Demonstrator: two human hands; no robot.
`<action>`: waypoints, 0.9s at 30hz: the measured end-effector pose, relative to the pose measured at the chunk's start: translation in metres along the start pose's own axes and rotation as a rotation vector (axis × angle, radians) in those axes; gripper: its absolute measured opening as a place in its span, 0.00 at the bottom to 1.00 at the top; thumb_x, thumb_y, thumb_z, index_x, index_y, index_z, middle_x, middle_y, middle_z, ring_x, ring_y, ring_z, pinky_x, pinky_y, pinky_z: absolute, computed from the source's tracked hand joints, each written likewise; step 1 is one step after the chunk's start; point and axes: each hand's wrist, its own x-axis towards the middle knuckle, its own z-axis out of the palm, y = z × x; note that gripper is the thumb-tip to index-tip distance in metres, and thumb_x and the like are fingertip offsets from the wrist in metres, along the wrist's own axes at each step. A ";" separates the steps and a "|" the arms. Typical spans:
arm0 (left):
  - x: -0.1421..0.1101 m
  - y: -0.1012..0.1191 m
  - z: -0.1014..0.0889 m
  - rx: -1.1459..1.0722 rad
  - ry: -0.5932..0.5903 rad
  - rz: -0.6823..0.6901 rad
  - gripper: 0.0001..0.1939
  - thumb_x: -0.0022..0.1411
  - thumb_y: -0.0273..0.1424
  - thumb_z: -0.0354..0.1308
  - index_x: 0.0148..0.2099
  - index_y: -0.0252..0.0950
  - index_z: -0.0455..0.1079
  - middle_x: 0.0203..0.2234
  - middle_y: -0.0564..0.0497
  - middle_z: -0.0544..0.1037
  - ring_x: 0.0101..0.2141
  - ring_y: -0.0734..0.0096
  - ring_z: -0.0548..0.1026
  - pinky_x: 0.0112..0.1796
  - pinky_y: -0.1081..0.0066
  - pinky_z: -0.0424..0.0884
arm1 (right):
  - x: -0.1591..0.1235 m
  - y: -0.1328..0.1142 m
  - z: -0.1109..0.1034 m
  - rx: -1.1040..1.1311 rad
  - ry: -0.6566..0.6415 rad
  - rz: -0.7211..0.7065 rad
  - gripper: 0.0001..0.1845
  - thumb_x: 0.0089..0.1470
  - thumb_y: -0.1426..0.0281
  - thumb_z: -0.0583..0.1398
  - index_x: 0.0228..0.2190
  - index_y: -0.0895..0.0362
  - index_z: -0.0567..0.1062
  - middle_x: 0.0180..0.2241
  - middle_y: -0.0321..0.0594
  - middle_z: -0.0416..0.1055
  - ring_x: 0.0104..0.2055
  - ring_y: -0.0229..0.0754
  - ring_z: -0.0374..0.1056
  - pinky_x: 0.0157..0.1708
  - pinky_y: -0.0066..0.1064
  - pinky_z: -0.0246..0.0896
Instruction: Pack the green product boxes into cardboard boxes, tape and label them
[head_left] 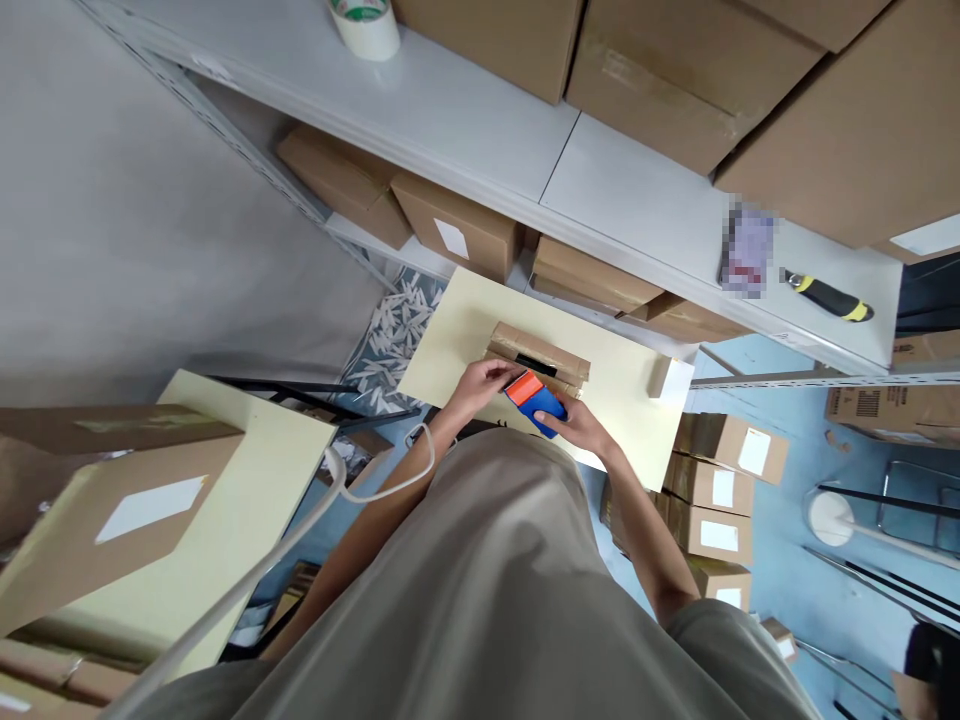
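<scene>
A small, flat blue-and-orange box (541, 401) is held over the pale yellow table (465, 300), in front of my body. My right hand (579, 424) grips its blue end, with the thumb on top. At the orange end, the bent fingers of my left hand (480, 384) pinch the near corner. Just beyond both hands lies a long brown cardboard box (541, 348) with tape along it and a black strip on its side. What is printed on the small box is too small to read.
A grey shelf (480, 150) crosses ahead, bearing a tape roll (367, 28), a yellow-and-black utility knife (829, 296), a blurred phone-like object (748, 248) and large cartons (675, 80). A white box (671, 380) stands at the table's right. Stacked boxes (720, 490) are right; a white cable (262, 560) runs left.
</scene>
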 end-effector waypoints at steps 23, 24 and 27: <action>0.029 -0.007 -0.027 -0.422 0.375 -0.096 0.22 0.57 0.47 0.78 0.40 0.36 0.76 0.28 0.53 0.78 0.33 0.71 0.79 0.47 0.55 0.87 | 0.018 -0.113 -0.102 -0.207 -0.273 0.230 0.34 0.58 0.36 0.69 0.35 0.56 0.76 0.27 0.43 0.81 0.28 0.43 0.79 0.25 0.29 0.73; 0.030 -0.008 -0.026 -0.427 0.381 -0.120 0.22 0.57 0.46 0.78 0.39 0.36 0.75 0.28 0.53 0.77 0.33 0.71 0.79 0.47 0.53 0.87 | 0.023 -0.114 -0.102 -0.216 -0.284 0.249 0.34 0.57 0.36 0.70 0.34 0.56 0.75 0.26 0.43 0.81 0.28 0.43 0.79 0.26 0.29 0.73; 0.035 -0.012 -0.028 -0.422 0.402 -0.137 0.21 0.58 0.46 0.78 0.39 0.37 0.74 0.29 0.52 0.78 0.34 0.70 0.80 0.48 0.51 0.87 | 0.035 -0.112 -0.101 -0.233 -0.299 0.279 0.35 0.56 0.35 0.70 0.32 0.56 0.76 0.26 0.44 0.81 0.28 0.43 0.78 0.27 0.30 0.74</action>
